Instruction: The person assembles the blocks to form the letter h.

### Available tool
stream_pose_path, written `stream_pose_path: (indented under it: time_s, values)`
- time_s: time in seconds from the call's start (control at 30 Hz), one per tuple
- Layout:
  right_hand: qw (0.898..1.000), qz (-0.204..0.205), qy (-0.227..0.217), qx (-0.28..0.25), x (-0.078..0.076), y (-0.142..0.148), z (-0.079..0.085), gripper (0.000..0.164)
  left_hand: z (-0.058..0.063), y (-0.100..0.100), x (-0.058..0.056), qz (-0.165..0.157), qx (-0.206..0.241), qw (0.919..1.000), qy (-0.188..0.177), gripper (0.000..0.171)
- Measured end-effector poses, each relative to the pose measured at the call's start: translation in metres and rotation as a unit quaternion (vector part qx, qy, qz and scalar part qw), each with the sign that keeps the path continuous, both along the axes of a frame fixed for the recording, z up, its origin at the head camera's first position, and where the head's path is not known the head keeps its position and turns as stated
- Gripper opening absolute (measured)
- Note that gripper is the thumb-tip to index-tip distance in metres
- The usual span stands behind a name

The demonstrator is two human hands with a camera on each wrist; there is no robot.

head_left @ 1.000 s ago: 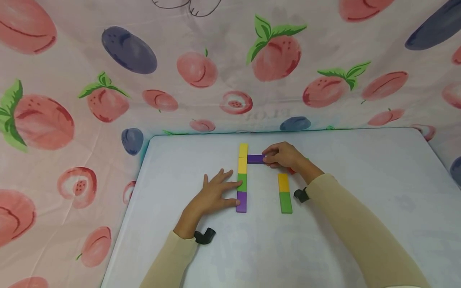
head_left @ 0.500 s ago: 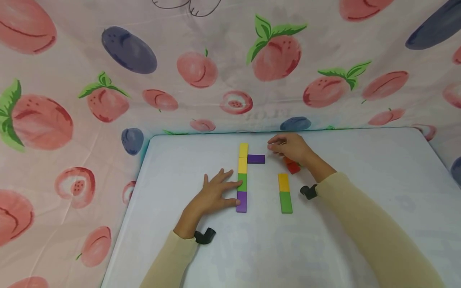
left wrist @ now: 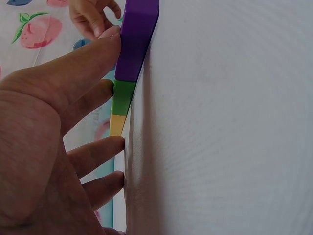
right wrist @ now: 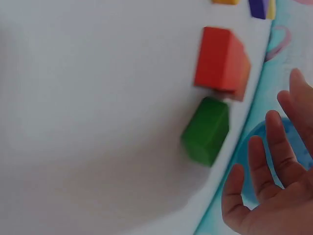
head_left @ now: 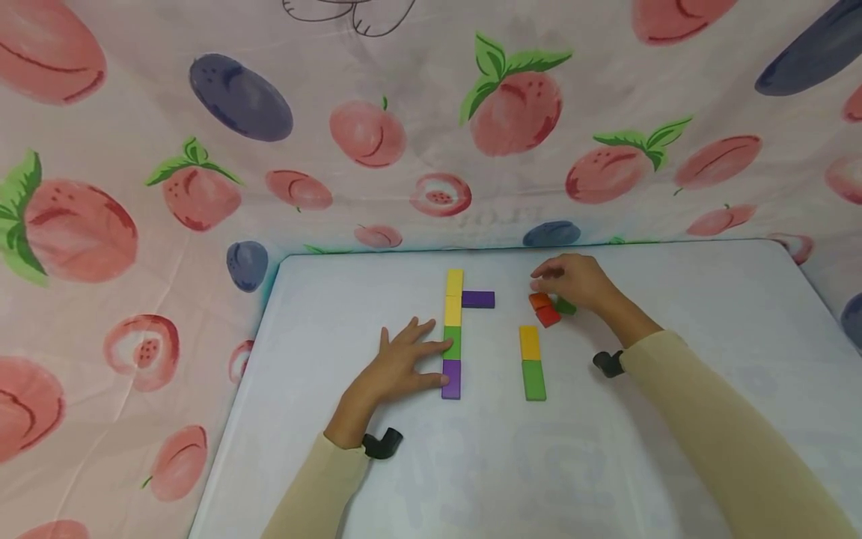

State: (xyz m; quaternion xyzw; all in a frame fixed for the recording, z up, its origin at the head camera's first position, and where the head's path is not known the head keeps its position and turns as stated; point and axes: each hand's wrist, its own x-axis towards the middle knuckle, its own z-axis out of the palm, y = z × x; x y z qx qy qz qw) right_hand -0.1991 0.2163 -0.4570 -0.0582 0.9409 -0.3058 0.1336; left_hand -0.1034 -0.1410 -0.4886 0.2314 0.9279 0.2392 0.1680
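Observation:
My left hand (head_left: 397, 363) lies spread beside a column of blocks, its thumb on the light purple block (head_left: 451, 379) and a fingertip on the green block (head_left: 451, 337). Above these, two yellow blocks (head_left: 454, 310) continue the line, and a dark purple block (head_left: 479, 299) juts out to the right. My right hand (head_left: 575, 281) hovers with loose fingers, nothing between them, just above an orange block (head_left: 539, 301), a red block (head_left: 548, 317) and a dark green block (head_left: 564, 305). In the right wrist view the red block (right wrist: 220, 58) and green block (right wrist: 207, 132) sit apart from the fingers.
Between the hands, an amber-yellow block (head_left: 530, 343) and a green block (head_left: 534, 380) lie end to end. Everything rests on a white table (head_left: 431, 479). A fruit-patterned cloth (head_left: 404, 75) rises behind its back edge and along the left.
My right hand has let go of the dark purple block and moved right, uncovering the orange, red and dark green blocks. The left hand has stayed in place.

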Motion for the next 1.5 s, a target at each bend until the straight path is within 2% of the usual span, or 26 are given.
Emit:
stream_pose_path:
  time_s: [0.17,0.33,0.83,1.33,1.5]
  values:
    - [1.000,0.009,-0.020,0.009,0.003,0.008,-0.007,0.032,-0.001,0.000,0.000,-0.001,0.004,1.0000,0.002,0.063]
    - [0.999,0.025,-0.018,0.009,0.004,0.013,-0.013,0.032,-0.001,0.000,0.000,-0.001,0.007,1.0000,0.001,0.063]
    - [0.999,0.034,-0.022,0.025,0.003,0.014,-0.018,0.031,0.002,0.000,0.001,-0.002,0.016,0.9999,0.002,0.061]
    - [0.999,0.034,0.003,0.002,0.003,0.017,-0.025,0.023,0.000,-0.002,0.001,-0.004,0.009,0.9999,0.007,0.062]
    - [1.000,0.029,0.003,-0.012,0.004,0.015,-0.026,0.028,0.000,-0.002,0.002,-0.007,0.014,0.9998,0.009,0.061]
